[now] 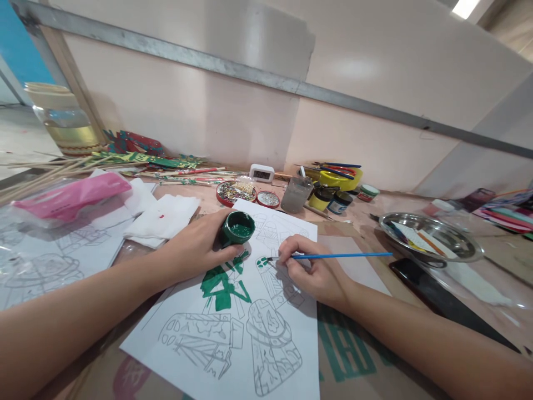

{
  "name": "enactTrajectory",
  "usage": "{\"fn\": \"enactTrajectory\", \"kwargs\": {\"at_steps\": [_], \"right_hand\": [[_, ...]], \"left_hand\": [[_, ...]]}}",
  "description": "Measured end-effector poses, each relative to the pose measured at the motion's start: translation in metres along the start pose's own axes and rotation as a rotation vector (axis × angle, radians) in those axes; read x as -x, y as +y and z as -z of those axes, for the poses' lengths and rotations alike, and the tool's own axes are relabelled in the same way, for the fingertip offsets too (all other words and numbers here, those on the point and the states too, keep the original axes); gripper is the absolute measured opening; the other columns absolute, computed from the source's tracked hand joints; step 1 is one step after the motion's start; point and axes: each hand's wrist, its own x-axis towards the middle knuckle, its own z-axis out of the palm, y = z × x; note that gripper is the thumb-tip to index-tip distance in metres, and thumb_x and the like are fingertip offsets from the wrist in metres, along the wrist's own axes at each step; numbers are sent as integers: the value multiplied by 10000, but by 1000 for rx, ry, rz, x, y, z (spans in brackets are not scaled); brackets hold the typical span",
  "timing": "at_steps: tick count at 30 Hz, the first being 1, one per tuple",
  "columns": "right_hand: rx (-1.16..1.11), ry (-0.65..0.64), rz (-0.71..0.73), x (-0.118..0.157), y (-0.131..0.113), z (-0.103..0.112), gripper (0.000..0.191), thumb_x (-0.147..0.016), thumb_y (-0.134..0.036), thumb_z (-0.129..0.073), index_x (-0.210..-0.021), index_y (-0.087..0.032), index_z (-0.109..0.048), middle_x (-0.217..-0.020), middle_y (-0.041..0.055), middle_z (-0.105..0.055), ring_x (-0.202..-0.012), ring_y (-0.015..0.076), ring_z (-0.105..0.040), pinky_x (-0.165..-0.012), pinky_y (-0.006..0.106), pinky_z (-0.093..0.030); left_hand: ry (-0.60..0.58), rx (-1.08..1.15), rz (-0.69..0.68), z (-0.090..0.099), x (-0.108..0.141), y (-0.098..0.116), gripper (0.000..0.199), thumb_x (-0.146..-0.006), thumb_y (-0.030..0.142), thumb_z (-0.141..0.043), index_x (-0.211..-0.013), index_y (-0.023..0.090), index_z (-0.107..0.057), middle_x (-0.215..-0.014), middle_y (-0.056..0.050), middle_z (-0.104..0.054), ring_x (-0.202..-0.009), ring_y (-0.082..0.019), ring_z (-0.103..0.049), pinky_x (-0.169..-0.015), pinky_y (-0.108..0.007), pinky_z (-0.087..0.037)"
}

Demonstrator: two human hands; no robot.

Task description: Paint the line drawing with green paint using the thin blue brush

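My left hand [205,244] is wrapped round a small pot of green paint [238,228], tilted a little over the paper. In my right hand [308,268] is a thin blue paintbrush [341,256], pinched near its bristles. The brush tip touches or hovers just over small green patches on a line drawing; I cannot tell which. Beneath both hands lies a white sheet of paper [200,366] with several outlined figures. One figure near the middle is partly filled in green.
A cup of cloudy water [297,194], paint jars [321,199] and red-rimmed dishes of beads [236,192] stand behind the sheet. To the right are a metal plate [462,244] and a black phone [441,300]. A pink packet [75,197] and folded tissue [166,216] lie left.
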Motion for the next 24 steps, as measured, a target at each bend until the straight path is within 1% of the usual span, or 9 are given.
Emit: {"fn": "enactTrajectory", "kwargs": {"at_steps": [6,10,17,24], "right_hand": [[5,-31,6,-1,-2,0,133,-730,-120,-476,-762,-212,-567,-733,13,-637,-646,145,-602,-556,230,-467],[46,-16,26,-1,-1,-1,138,-724,-113,-468,-751,-209,-563,-725,10,-629,-640,144,-589,-570,236,-468],[6,-2,62,0,0,0,146,-761,-113,-475,-786,-215,-576,-741,5,-624,-655,147,-592,-583,242,-475],[38,-25,40,0,-1,0,140,-732,-107,-477,-763,-213,-564,-733,1,-623,-644,141,-579,-570,227,-457]], "left_hand": [[-7,8,-5,0,0,1,543,-909,510,-584,-1330,180,-488,-1297,-126,-647,-1189,-302,-616,-1015,-446,-481],[-4,13,-8,0,1,1,527,-907,513,-585,-1310,183,-507,-1294,-124,-651,-1193,-305,-617,-1007,-443,-484],[-5,9,-8,1,1,0,527,-912,524,-579,-1310,185,-512,-1317,-127,-648,-1220,-316,-613,-1011,-447,-484],[-2,21,-8,-1,0,-2,552,-908,519,-595,-1337,188,-491,-1331,-117,-642,-1227,-308,-607,-1027,-460,-473]]}}
